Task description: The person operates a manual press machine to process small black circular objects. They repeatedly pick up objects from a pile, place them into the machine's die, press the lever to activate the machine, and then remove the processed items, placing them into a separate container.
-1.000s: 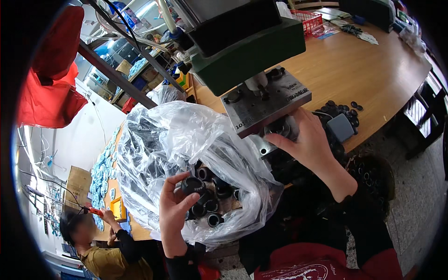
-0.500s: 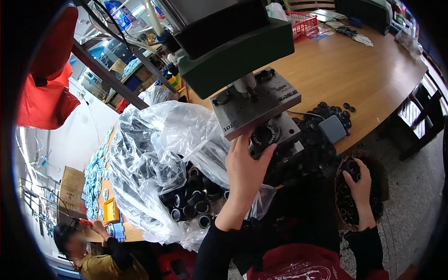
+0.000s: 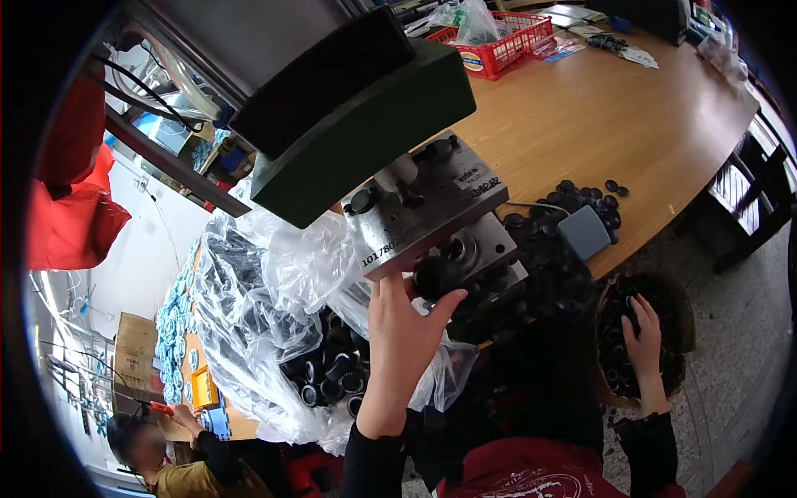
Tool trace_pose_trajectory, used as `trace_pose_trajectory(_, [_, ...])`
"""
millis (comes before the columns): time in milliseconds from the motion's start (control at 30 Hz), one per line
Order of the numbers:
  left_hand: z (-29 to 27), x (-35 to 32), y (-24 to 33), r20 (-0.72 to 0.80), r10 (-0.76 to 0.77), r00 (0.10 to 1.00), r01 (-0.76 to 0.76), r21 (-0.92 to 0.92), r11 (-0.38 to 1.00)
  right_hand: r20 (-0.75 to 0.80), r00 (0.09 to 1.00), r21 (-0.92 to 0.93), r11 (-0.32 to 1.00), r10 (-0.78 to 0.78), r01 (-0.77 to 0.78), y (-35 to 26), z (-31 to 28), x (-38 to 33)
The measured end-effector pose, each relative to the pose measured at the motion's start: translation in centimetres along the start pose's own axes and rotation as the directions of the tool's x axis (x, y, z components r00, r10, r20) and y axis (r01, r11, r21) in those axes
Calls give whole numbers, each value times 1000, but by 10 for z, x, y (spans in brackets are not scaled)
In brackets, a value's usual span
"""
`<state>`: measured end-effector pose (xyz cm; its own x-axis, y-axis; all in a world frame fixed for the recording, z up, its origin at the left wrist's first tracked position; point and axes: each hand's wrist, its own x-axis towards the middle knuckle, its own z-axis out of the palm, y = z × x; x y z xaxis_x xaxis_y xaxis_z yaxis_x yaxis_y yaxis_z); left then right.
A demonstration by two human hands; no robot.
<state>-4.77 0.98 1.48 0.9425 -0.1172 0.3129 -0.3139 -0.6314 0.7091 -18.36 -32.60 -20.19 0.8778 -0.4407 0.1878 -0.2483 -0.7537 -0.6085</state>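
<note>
Head view is showing black parts [image 3: 340, 365] filling the clear plastic bag [image 3: 237, 303], finished or not being impossible to tell, while the left hand [image 3: 405, 332] is gripping one black cap [image 3: 433, 278] just beside the round seat [image 3: 465, 251], which is standing uncovered. Farther right, the right hand [image 3: 644, 336] is resting among many remaining pieces [image 3: 616, 336] in the basket [image 3: 688, 330], its grip unclear.

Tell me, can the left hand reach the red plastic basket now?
Probably not: the steel die set seems to stand between the left hand and the red plastic basket, which sits far across the wooden table.
</note>
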Motion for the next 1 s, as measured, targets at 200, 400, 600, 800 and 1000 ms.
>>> trace_pose_trajectory(200, [26, 13, -33, -149, 96, 984, -106, -60, 993, 4, 998, -9, 998, -61, 61, -30, 1, 5])
trace_pose_trajectory(400, [19, 37, -14, 36, 3, 999, -2, -26, 1000, -30, 995, 71, 993, -95, 97, -37, -11, 10])
trace_pose_trajectory(600, [26, 30, -10, -45, 149, 988, -143, 111, 983, -38, 988, 269, 950, -152, 157, -94, -18, 56])
trace_pose_trajectory(800, [29, 22, -12, -47, 79, 996, -77, 46, 996, -5, 919, -152, 909, -394, 388, -123, 10, 110])
trace_pose_trajectory(1000, [-23, -58, -9, -192, 233, 953, -259, -125, 958, 208, 949, -438, 845, -235, 306, -128, 33, 127])
